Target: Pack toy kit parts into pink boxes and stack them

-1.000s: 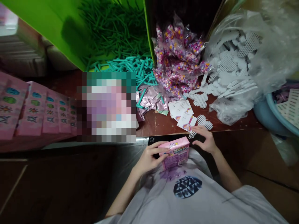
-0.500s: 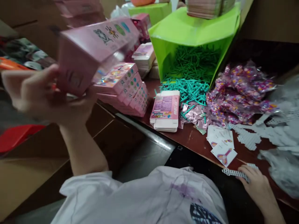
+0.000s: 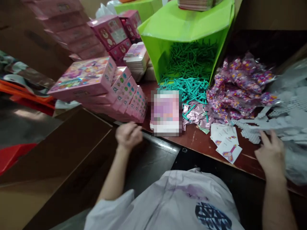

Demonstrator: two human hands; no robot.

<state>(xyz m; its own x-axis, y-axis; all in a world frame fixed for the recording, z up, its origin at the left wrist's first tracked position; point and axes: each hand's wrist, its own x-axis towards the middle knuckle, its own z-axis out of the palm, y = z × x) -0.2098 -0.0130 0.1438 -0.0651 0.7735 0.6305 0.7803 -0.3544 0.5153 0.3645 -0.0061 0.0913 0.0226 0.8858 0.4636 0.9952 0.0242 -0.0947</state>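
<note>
Pink box has moved onto stacked boxes; left grip clenched, right grip spread at white grids, cards between.

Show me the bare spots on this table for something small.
Bare table shows along the front edge, between the blurred pink thing and white cards, and right of the cards, by the right hand and white grids. Behind, it's crowded: teal sticks, pink packets, bags of beads.

Visibility limits
Pixelation masks the pink item; print on the cards is illegible; left edge crops the red object; blur conceals whether the right hand touches white grids.
</note>
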